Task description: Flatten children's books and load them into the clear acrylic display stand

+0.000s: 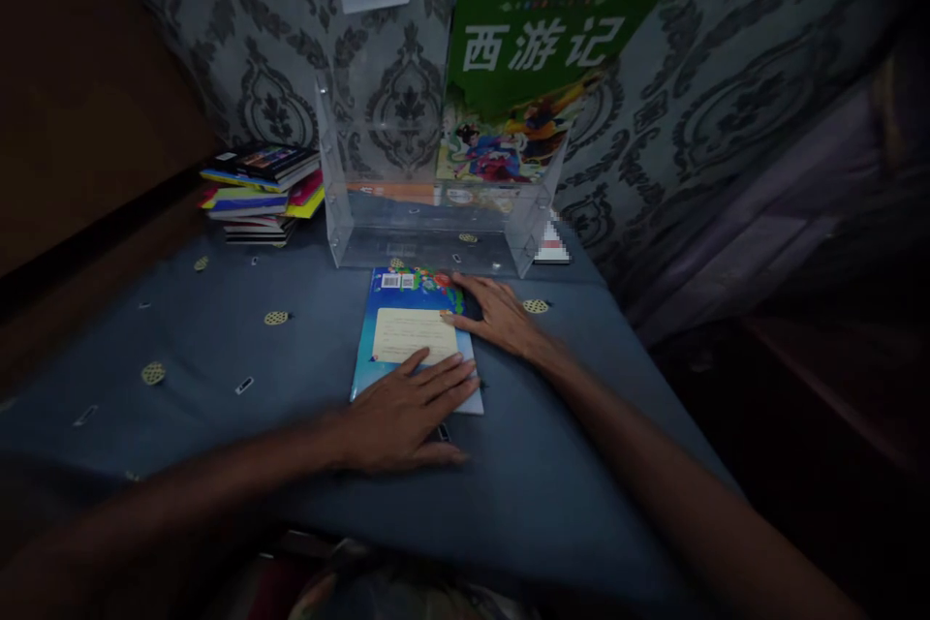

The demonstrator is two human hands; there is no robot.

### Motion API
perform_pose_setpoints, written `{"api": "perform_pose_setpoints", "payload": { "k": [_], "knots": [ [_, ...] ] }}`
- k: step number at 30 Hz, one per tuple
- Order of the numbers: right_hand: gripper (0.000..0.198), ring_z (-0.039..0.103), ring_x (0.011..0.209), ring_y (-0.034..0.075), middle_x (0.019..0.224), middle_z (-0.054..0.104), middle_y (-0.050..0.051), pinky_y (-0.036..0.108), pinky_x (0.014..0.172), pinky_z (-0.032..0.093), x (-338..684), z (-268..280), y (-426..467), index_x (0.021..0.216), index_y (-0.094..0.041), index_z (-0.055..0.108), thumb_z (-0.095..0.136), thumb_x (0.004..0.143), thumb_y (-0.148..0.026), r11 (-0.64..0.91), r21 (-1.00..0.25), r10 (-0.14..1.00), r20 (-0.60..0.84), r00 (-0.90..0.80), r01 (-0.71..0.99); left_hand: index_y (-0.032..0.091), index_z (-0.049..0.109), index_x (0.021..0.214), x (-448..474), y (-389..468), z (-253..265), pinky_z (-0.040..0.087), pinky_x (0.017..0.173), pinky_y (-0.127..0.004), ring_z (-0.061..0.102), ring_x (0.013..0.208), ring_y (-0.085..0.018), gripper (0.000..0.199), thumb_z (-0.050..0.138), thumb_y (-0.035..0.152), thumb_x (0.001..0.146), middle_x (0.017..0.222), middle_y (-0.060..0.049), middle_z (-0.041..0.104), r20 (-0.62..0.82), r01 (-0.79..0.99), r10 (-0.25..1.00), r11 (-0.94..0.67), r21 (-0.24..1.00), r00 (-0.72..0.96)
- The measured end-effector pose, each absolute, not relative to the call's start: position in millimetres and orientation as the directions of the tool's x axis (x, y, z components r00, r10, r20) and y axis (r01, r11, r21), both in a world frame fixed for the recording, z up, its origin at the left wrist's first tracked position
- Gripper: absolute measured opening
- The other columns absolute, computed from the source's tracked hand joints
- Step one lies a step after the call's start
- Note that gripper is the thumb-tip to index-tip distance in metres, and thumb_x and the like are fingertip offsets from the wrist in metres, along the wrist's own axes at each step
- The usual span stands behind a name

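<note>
Two bare hands on a blue book (416,331), lying back cover up on the patterned tablecloth (276,368), just in front of a clear stand (428,250). Left hand (407,412): palm down, fingers spread across the lower cover, grasping nothing. Right hand (498,315): thumb and fingers apart at upper right edge; cannot tell if it pinches the edge. Cover shows barcode boxes at top and a cream text panel, print too small to read. Green book (523,107) upright in stand, reads "西游记" in white, small badge upper left. Stacked books (262,194) farther left, titles unreadable.
</note>
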State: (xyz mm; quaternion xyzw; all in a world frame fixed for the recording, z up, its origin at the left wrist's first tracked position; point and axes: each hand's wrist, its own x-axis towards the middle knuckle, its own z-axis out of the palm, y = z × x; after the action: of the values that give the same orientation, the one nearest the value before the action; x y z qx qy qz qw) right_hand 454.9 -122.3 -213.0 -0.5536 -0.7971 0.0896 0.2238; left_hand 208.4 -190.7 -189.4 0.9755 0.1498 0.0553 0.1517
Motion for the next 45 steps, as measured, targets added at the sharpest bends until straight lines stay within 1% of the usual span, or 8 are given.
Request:
{"api": "perform_pose_setpoints", "payload": {
  "k": [5,10,15,22,29,36,40,45],
  "knots": [
    [0.067,0.046,0.134,0.034,0.148,0.051,0.01,0.055,0.109,0.036,456,-214,-122,0.146,-0.025,0.043,0.052,0.091,-0.061,0.38,-0.386,0.918,0.268,-0.292,0.841,0.024,-0.004,0.158,185,-197,-188,0.007,0.124,-0.051,0.009,0.151,-0.026,0.082,0.033,0.065,0.097,0.163,-0.011,0.01,-0.004,0.403,0.423,-0.861,0.31,0.906],
    [0.066,0.046,0.136,0.033,0.148,0.05,0.012,0.054,0.11,0.036,457,-215,-121,0.147,-0.023,0.044,0.055,0.091,-0.058,0.382,-0.374,0.917,0.264,-0.298,0.845,0.023,-0.004,0.158,169,-179,-190,0.012,0.123,-0.049,0.007,0.151,-0.028,0.086,0.034,0.068,0.095,0.163,-0.011,0.01,-0.038,0.454,0.467,-0.834,0.314,0.883],
    [0.066,0.047,0.135,0.032,0.149,0.05,0.01,0.056,0.109,0.038,457,-216,-120,0.147,-0.028,0.044,0.056,0.09,-0.058,0.392,-0.369,0.91,0.292,-0.295,0.843,0.016,0.008,0.158,172,-122,-194,0.012,0.123,-0.048,0.004,0.151,-0.027,0.081,0.026,0.067,0.098,0.163,-0.015,0.008,-0.062,0.519,0.528,-0.794,0.317,0.847],
    [0.066,0.045,0.137,0.031,0.149,0.049,0.011,0.055,0.111,0.036,456,-210,-123,0.146,-0.025,0.046,0.056,0.09,-0.058,0.398,-0.376,0.91,0.276,-0.308,0.837,0.011,0.02,0.156,189,-64,-198,0.017,0.121,-0.048,0.011,0.151,-0.028,0.076,0.027,0.062,0.1,0.162,-0.018,0.017,0.001,0.609,0.634,-0.744,0.275,0.774],
    [0.065,0.045,0.138,0.03,0.15,0.048,0.011,0.053,0.112,0.034,452,-204,-128,0.147,-0.026,0.044,0.058,0.09,-0.056,0.394,-0.387,0.913,0.266,-0.308,0.834,0.013,0.024,0.155,191,-58,-215,0.019,0.12,-0.05,0.014,0.151,-0.029,0.073,0.026,0.061,0.1,0.162,-0.017,0.019,0.103,0.628,0.655,-0.75,0.207,0.749],
    [0.064,0.047,0.136,0.03,0.149,0.05,0.013,0.053,0.111,0.034,446,-198,-147,0.147,-0.025,0.044,0.059,0.091,-0.053,0.394,-0.378,0.914,0.259,-0.312,0.838,0.012,0.022,0.156,187,-73,-217,0.018,0.121,-0.05,0.006,0.151,-0.032,0.076,0.024,0.063,0.1,0.163,-0.016,0.013,0.055,0.64,0.656,-0.749,0.171,0.753],
    [0.069,0.046,0.137,0.03,0.149,0.049,0.015,0.052,0.112,0.033,444,-197,-173,0.148,-0.021,0.043,0.058,0.09,-0.056,0.417,-0.365,0.904,0.257,-0.341,0.832,0.016,0.019,0.157,180,-93,-218,0.019,0.121,-0.051,0.008,0.151,-0.031,0.071,0.025,0.06,0.101,0.163,-0.014,0.015,0.074,0.6,0.617,-0.781,0.172,0.783],
    [0.075,0.046,0.136,0.032,0.148,0.05,0.014,0.055,0.114,0.031,443,-194,-216,0.149,-0.023,0.042,0.056,0.088,-0.064,0.434,-0.364,0.897,0.257,-0.359,0.824,0.021,0.009,0.159,172,-120,-216,0.02,0.121,-0.051,0.009,0.151,-0.031,0.071,0.031,0.057,0.101,0.163,-0.012,0.012,0.088,0.509,0.529,-0.842,0.176,0.844]
  ]
}}
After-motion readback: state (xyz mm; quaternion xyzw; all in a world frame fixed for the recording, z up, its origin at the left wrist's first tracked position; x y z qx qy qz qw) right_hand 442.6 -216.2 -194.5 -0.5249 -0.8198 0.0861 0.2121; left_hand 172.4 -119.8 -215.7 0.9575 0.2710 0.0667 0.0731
